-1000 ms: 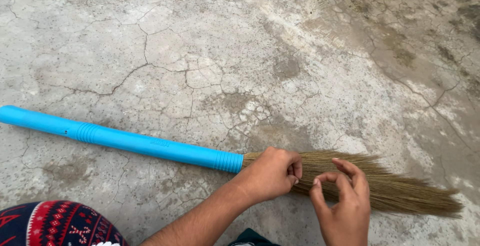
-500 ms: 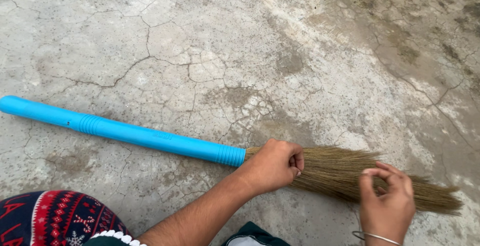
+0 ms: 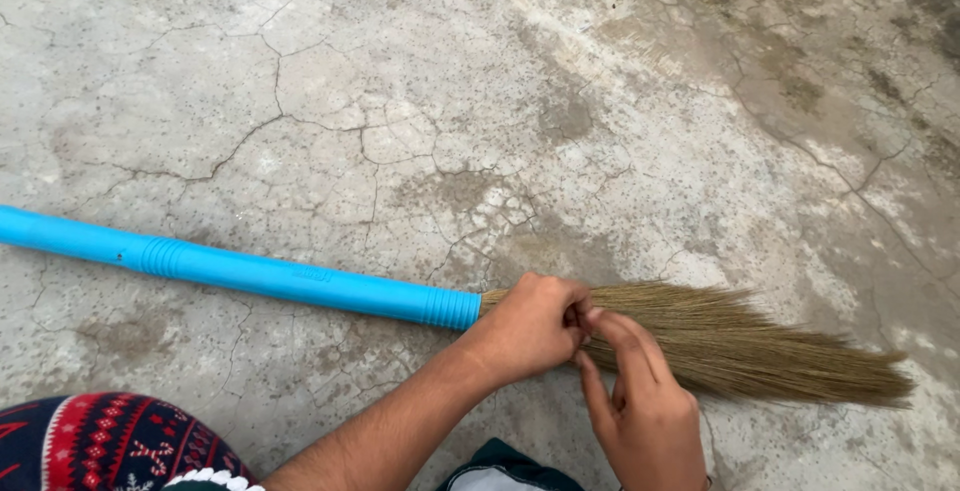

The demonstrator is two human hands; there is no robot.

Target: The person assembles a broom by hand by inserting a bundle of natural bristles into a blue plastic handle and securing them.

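Broom (image 3: 480, 313) lies flat on the cracked concrete floor (image 3: 420, 101), its blue plastic handle (image 3: 250, 273) running off to my left and its straw bristles (image 3: 740, 346) fanning to my right; I judge it light and easy to shift, the handle stiff and smooth, the bristles springy, dry and apt to snap or shed if bent hard (best taken at the neck where straw meets handle); my left hand (image 3: 530, 326) is curled tight around that neck; my right hand (image 3: 640, 406) lies beside it, fingers pressed together on a few strands; half a second ago that right hand was farther along the bristles, and it has now come back to meet my left.
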